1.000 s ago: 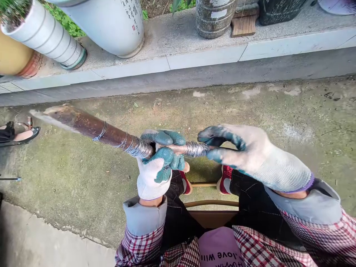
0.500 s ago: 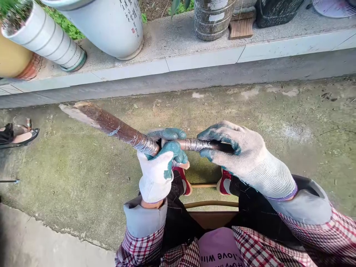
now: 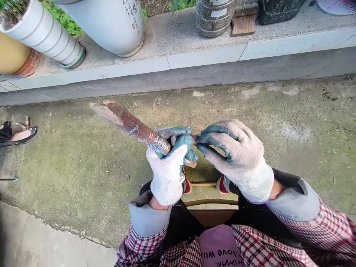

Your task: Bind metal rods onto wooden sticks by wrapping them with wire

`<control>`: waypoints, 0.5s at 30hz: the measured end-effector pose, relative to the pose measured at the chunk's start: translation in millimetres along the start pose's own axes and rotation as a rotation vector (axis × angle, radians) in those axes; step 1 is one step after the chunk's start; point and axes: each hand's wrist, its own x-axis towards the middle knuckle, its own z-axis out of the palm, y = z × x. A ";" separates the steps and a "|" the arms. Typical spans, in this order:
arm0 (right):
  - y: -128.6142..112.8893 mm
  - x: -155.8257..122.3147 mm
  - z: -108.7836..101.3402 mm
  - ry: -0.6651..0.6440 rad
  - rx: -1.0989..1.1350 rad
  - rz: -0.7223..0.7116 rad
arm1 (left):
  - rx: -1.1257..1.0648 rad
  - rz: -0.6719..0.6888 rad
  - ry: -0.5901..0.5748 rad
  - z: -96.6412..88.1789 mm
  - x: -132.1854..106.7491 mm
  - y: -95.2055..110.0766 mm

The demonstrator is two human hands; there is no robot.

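Concrete [image 3: 91,185], perhaps mossy, lies beneath the wire-bound stick [image 3: 132,124]

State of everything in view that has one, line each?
Left hand: gloved, closed on thick stick
Right hand: gloved, fingers bent
Thick stick: slanted, wire-bound
Wire: wound around stick
Ribbed white pot: planted
Black shoe: worn by another person

Hands [image 3: 236,155] closer together, stick [image 3: 128,119] shifted right
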 end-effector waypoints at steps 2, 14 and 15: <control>-0.2 0.5 0.4 -0.001 -0.011 0.014 | -0.005 0.018 0.002 0.8 -1.2 0.6; -4.1 -1.0 5.0 -0.034 -0.166 0.111 | 0.123 0.385 0.048 5.0 -1.9 -14.2; -4.7 -0.4 5.5 -0.029 -0.170 0.131 | 0.118 0.391 0.034 5.0 -1.7 -14.7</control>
